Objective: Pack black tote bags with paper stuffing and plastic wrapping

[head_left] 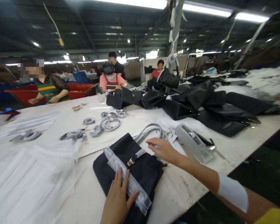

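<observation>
A black bag (142, 174) lies flat near the table's front edge, with a gold clasp (131, 162) and a translucent wrapping strip (114, 159) across it. My left hand (118, 194) rests on the bag's lower part, fingers spread over the strip. Just beyond the bag's right side, my right hand (162, 149) is raised with thumb and fingertips close together; whatever they hold, if anything, is too small to name. Beside it lie a wrapped grey strap (151, 126) and a grey tape dispenser (193, 143).
Black bags (179, 105) are heaped across the table's far side. Coiled wrapped straps (110, 123) lie at centre left, and white sheets (32, 183) cover the left front. Several people are beyond the table, near a red bin (80, 88). A post stands behind the bags.
</observation>
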A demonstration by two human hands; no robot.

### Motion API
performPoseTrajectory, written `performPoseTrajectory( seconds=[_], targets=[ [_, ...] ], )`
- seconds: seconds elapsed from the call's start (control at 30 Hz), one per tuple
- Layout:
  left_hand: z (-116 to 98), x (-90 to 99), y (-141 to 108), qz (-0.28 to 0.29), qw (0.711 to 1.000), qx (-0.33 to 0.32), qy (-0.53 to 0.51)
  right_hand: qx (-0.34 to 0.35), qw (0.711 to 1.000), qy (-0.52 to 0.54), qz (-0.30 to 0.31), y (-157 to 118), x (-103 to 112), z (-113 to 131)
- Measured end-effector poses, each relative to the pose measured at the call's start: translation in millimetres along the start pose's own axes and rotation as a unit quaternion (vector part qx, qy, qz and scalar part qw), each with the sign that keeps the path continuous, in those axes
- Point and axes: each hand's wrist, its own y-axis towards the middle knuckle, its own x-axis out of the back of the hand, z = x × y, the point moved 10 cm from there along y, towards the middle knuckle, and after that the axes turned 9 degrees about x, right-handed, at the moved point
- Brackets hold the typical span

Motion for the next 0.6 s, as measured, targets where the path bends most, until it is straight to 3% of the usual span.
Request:
performPoseTrajectory(
  seconds=[0.13, 0.17, 0.23, 0.3, 0.4, 0.6],
  targets=[
    [4, -5.5, -3, -0.044, 0.999, -0.021, -0.001, -0.171, 0.975, -0.099, -0.097, -73, 139, -77],
    [4, -6.5, -3, -0.051, 0.998, -0.025, -0.001, -0.214, 0.965, -0.109, -0.103, -89, 161, -95],
    [5, -8.4, -3, -0.062, 0.998, -0.03, 0.0, -0.29, 0.948, -0.101, -0.09, -112, 186, -126],
    [6, -9.7, -2, -0.07, 0.997, -0.033, 0.002, -0.353, 0.931, -0.062, -0.063, -125, 189, -148],
    [7, -10.5, 0, -0.066, 0.997, -0.029, 0.003, -0.425, 0.904, 0.015, -0.034, -131, 176, -167],
    [6, -6.9, 2, -0.044, 0.999, -0.013, -0.01, -0.469, 0.872, 0.14, -0.016, -127, 163, -177]
  ],
)
